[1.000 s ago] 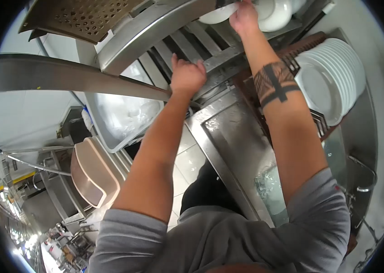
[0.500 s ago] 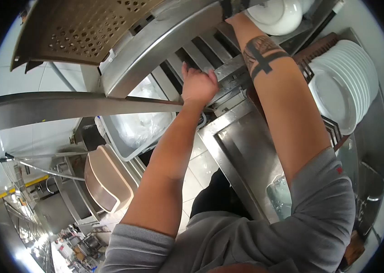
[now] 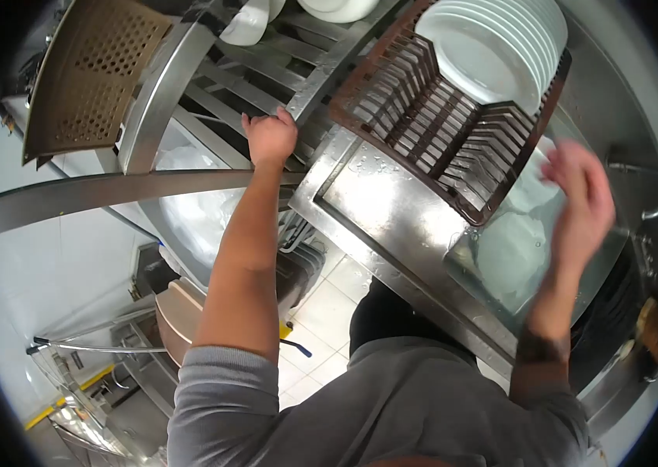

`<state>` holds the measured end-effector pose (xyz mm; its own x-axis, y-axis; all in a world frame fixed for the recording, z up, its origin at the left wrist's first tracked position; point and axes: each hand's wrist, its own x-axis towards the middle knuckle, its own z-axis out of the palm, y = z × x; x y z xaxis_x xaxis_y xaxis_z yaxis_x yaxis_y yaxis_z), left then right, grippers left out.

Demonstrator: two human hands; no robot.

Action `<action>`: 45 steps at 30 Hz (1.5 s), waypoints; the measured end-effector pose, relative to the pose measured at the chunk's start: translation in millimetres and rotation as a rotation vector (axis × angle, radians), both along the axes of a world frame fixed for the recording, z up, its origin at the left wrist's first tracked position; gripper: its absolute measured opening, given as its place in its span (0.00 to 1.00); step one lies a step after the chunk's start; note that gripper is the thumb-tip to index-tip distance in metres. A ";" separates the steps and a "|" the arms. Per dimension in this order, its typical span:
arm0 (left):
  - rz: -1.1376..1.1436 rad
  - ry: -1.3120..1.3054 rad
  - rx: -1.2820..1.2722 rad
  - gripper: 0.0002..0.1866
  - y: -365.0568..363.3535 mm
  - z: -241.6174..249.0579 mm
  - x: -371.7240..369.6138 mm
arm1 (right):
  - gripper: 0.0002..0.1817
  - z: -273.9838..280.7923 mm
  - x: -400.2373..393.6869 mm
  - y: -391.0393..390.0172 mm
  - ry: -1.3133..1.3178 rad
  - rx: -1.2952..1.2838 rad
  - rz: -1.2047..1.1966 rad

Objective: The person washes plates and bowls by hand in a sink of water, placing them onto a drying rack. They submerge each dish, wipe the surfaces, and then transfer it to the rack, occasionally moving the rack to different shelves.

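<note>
My left hand is curled at the front rail of a slatted metal shelf. Its fingers close over the rail, and their undersides are hidden. Slightly blurred, my right hand hangs above the sink with its fingers loosely bent and apart, and nothing shows in it. Below it, white dishes lie under water in the sink. To the left of this hand, a brown dish rack carries a row of several upright white plates at its far end.
White bowls and stacked white dishes sit on the shelf. A perforated brown panel stands at upper left. A plastic-lined tub is below the shelf. A wet steel counter borders the sink, with a faucet at right.
My right hand has left the white dishes on the shelf and come back to the right, over the sink. My left hand stays at the shelf rail. The view has turned right.
</note>
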<state>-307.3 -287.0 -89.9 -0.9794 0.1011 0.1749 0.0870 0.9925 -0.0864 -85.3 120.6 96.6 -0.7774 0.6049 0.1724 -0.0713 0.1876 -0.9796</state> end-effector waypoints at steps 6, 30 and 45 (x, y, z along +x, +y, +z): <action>-0.121 -0.057 -0.283 0.21 -15.5 -7.6 -2.7 | 0.21 -178.6 184.0 133.6 -1.026 0.454 0.074; 0.030 -0.009 0.018 0.38 11.1 7.3 3.4 | 0.22 -521.4 143.7 70.2 -1.244 0.941 0.719; -0.028 0.028 -0.061 0.36 -5.3 -14.4 -5.3 | 0.24 -231.0 196.8 83.1 -1.420 0.368 0.351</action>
<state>-312.6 -292.3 -104.2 -0.9709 0.1394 0.1946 0.1112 0.9825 -0.1493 111.5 203.7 -134.4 -0.5153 0.4501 -0.7293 0.7761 0.6060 -0.1745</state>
